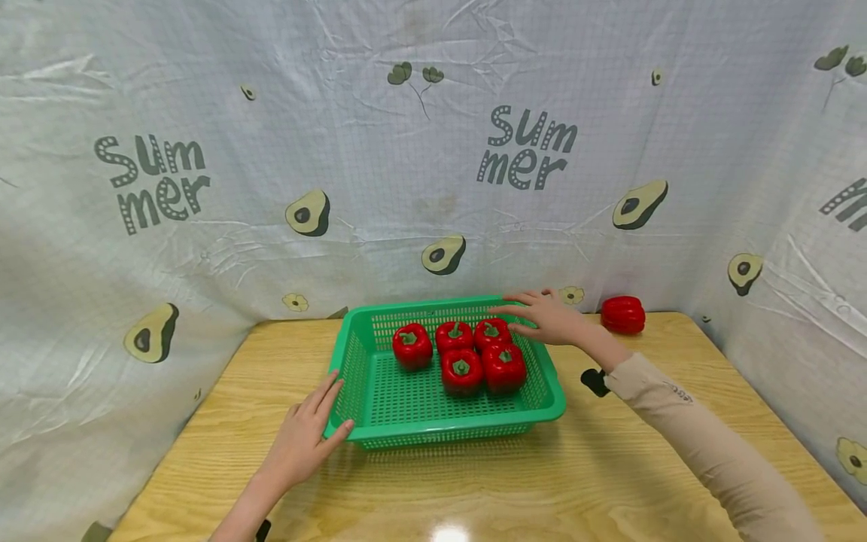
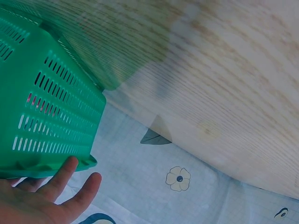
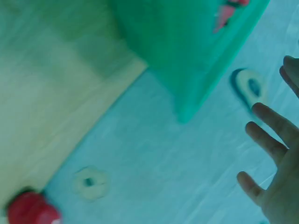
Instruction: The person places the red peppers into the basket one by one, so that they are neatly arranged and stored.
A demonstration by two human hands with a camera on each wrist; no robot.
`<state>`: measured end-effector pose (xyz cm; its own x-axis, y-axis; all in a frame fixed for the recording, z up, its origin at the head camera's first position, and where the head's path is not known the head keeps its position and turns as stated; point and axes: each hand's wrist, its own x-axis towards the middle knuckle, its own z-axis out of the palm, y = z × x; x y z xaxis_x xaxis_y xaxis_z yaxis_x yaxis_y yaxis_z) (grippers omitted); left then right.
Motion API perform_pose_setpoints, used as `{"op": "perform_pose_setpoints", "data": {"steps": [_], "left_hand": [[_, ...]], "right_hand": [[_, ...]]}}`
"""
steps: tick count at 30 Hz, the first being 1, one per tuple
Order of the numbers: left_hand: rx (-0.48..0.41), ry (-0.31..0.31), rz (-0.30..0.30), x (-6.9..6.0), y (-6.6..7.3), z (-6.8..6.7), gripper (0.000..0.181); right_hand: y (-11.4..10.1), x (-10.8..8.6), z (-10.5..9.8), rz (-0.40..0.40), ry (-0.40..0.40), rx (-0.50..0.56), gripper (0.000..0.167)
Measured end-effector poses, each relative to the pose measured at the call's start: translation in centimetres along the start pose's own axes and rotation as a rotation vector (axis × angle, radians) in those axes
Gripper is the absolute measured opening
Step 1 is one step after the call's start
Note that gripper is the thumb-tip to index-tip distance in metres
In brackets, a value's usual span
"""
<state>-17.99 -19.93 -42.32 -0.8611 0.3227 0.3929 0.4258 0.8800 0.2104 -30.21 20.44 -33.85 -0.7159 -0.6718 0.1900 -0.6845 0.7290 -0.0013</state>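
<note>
A green plastic basket [image 1: 447,430] with slotted walls holds several red bell peppers [image 1: 504,369], grouped mostly toward its right half. My left hand [image 1: 301,436] rests against the basket's left rim near the front corner, fingers spread; the left wrist view shows the fingers [image 2: 60,179] at the rim. Over the basket's back right corner hovers my right hand [image 1: 552,316], its fingers apart and nothing held. In the right wrist view that hand [image 3: 280,154] appears apart from the basket.
Another red bell pepper [image 1: 623,315] lies on the wooden table [image 1: 576,482], at the back right beyond the basket. A pale curtain [image 1: 379,248] printed with avocados and lettering hangs behind the table and along its sides.
</note>
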Motion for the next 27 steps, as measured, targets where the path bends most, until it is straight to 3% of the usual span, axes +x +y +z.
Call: {"op": "perform_pose_setpoints", "data": {"steps": [6, 14, 27], "left_hand": [[0.000, 0.002, 0.001, 0.0, 0.0, -0.1, 0.061], [-0.005, -0.001, -0.004, 0.1, 0.0, 0.0, 0.062], [-0.017, 0.009, 0.005, 0.1, -0.1, 0.0, 0.061]], "right_hand": [[2.7, -2.8, 1.4, 0.054, 0.087, 0.017, 0.038], [6.2, -6.2, 3.7, 0.124, 0.216, -0.041, 0.035], [10.3, -10.1, 5.0, 0.319, 0.308, -0.039, 0.035]]}}
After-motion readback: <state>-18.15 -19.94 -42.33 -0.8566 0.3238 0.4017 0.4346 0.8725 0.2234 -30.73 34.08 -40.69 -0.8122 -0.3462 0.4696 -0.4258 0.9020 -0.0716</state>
